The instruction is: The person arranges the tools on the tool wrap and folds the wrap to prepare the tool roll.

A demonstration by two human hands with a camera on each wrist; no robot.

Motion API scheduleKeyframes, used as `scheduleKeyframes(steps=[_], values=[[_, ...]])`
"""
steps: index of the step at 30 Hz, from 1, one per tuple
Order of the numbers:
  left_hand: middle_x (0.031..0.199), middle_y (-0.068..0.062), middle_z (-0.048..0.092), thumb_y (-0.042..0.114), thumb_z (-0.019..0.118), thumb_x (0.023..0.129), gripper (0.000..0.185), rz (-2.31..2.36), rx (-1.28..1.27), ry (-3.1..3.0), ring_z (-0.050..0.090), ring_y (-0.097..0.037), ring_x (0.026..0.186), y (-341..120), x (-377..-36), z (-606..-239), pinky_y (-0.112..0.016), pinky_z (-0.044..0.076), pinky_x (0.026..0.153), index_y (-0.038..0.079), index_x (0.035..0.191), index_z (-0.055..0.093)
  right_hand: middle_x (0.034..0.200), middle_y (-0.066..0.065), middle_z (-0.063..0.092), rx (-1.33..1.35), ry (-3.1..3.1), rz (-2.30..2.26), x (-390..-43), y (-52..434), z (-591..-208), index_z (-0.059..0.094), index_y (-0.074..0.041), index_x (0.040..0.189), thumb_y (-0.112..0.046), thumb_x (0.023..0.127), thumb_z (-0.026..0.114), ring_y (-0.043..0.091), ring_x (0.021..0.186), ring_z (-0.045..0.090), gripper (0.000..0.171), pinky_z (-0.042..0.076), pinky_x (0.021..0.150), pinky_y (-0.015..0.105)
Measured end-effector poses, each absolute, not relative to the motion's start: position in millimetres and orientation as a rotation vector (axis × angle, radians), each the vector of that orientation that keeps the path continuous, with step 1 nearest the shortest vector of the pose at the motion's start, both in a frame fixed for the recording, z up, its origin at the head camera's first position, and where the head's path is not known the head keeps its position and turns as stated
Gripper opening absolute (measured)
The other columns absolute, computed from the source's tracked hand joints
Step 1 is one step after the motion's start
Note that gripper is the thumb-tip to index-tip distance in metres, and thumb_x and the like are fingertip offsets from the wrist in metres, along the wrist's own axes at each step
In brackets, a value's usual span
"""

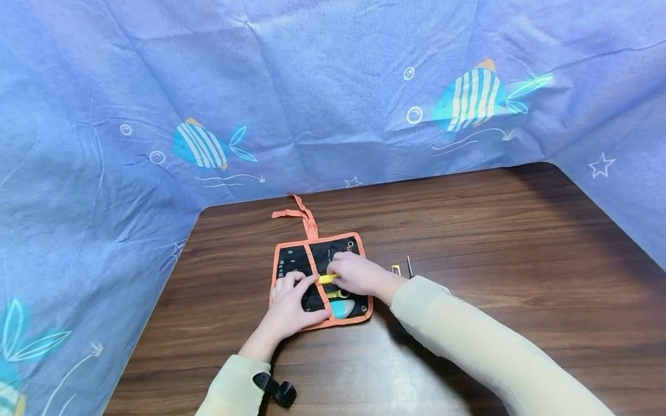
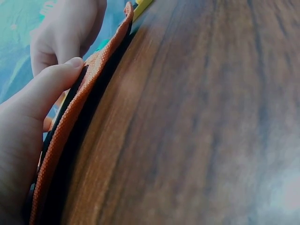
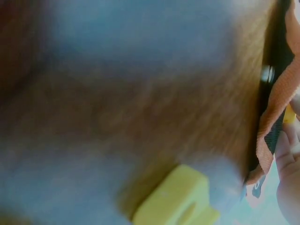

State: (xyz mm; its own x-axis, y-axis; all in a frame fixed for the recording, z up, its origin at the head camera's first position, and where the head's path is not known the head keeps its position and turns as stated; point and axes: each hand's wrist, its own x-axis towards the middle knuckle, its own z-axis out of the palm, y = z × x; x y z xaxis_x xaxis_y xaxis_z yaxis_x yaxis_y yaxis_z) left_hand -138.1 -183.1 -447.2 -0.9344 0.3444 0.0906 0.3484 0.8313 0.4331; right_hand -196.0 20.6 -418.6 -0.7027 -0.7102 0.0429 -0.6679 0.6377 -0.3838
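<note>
Hands are being worked over a black tool roll (image 1: 318, 271) edged in orange, spread flat on the wooden table (image 1: 468, 231). The roll is being pinned down by the left hand (image 1: 291, 303), fingers laid straight across its near pockets, apparently to steady it. One yellow tool (image 1: 328, 279) is being pinched at the centre seam by the right hand (image 1: 356, 273). Two small items (image 1: 403, 268), too small to identify, are lying just beyond the roll's right edge. Blue fish-print cloth (image 1: 208, 115) is draped behind.
</note>
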Motion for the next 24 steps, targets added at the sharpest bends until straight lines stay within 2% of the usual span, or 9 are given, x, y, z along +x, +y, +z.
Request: scheduleKeyframes(steps=[7,17,24], values=[[0.123,-0.003,0.041,0.067,0.068,0.068,0.080,-0.710,-0.546,-3.006,0.032,-0.026,0.113,-183,-139,-447,-0.050,0.027,0.093,0.023,0.133,0.052,0.090,-0.002,0.057,-1.097,2.721,-0.590,-197,19,-419,0.069,-0.011,0.102,-0.015,0.091,0.061,0.010,0.082,0.051,0.014,0.044,0.076,0.028],[0.122,-0.003,0.044,0.068,0.069,0.066,0.080,-0.713,-0.489,-2.990,0.035,-0.025,0.113,-183,-137,-449,-0.049,0.029,0.093,0.022,0.130,0.055,0.077,-0.004,0.052,-1.055,2.717,-0.588,-198,31,-421,0.067,-0.011,0.089,-0.020,0.089,0.065,0.010,0.068,0.046,0.009,0.042,0.066,0.028],[0.124,-0.003,0.044,0.067,0.068,0.067,0.080,-0.680,-0.507,-2.992,0.035,-0.025,0.113,-183,-138,-449,-0.050,0.029,0.093,0.021,0.130,0.055,0.080,-0.002,0.056,-1.055,2.738,-0.561,-198,28,-419,0.067,-0.010,0.088,-0.019,0.090,0.064,0.010,0.071,0.051,0.009,0.046,0.069,0.029]])
